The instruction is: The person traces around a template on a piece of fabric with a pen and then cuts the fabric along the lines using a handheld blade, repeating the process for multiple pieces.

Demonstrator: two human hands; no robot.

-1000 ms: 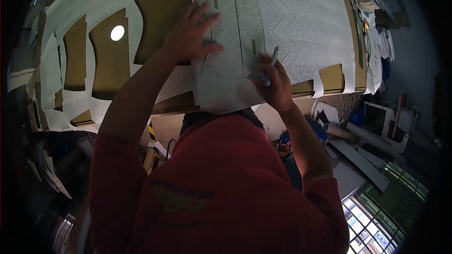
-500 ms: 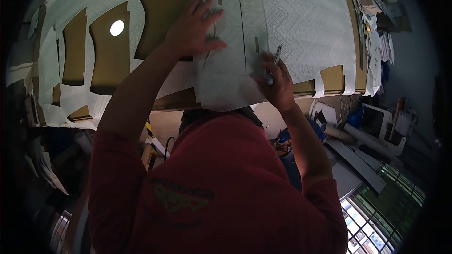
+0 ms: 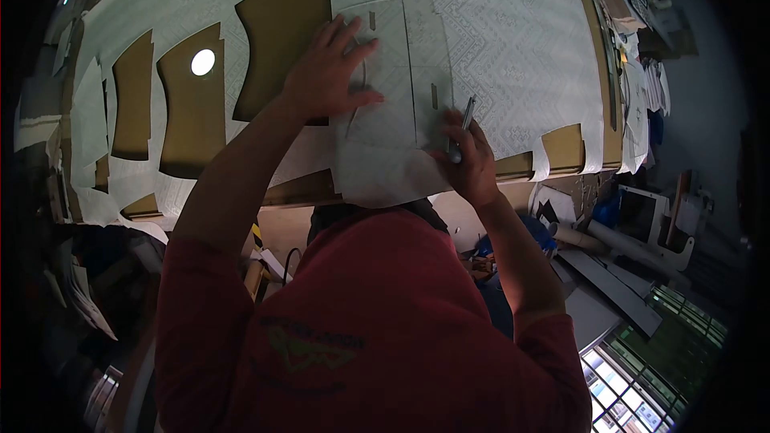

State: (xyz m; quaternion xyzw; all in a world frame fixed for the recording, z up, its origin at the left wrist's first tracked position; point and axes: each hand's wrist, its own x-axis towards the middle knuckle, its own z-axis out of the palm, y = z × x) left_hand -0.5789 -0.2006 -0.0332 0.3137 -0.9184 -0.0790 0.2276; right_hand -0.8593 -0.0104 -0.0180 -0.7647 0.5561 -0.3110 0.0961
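Note:
A clear, see-through template (image 3: 389, 64) with a long dark line and two small slots lies on a pale patterned sheet (image 3: 521, 48). My left hand (image 3: 329, 76) rests with fingers spread over the template's left side. At its lower right edge is my right hand (image 3: 473, 156), closed round a slim silver pen-like tool (image 3: 468, 112) that points up and away from me. The right fingertips meet the template's edge. Left of the template, a curved cut-out (image 3: 281, 40) in the sheet shows a brown surface beneath.
More curved cut-outs (image 3: 132, 100) run along the left of the sheet, one with a bright white disc (image 3: 203, 62). Stacked papers and tools (image 3: 634, 16) line the right side. Rolled tubes and boards (image 3: 609, 273) stand below right, near a barred window (image 3: 622, 393).
The whole table appears slightly lower in view. Both hands keep about the same places on the template, and the right still grips the pen-like tool.

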